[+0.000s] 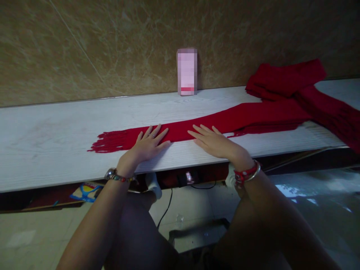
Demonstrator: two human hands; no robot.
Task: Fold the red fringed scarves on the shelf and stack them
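Note:
A long red knitted scarf [253, 116] lies stretched along a white wooden board [50, 142], its fringed end at the left. My left hand [147, 144] lies flat and open on the scarf near the fringe, fingers spread. A little to the right, my right hand [215, 142] also rests flat and open on the scarf. More red scarf [284, 80] is heaped at the back right and trails off the board's right side.
A pink box [187, 71] stands upright against the marbled wall behind the board. Below the board's front edge are my knees, a black cable [165, 210] on the tiled floor and a coloured sheet [86, 191] at the left.

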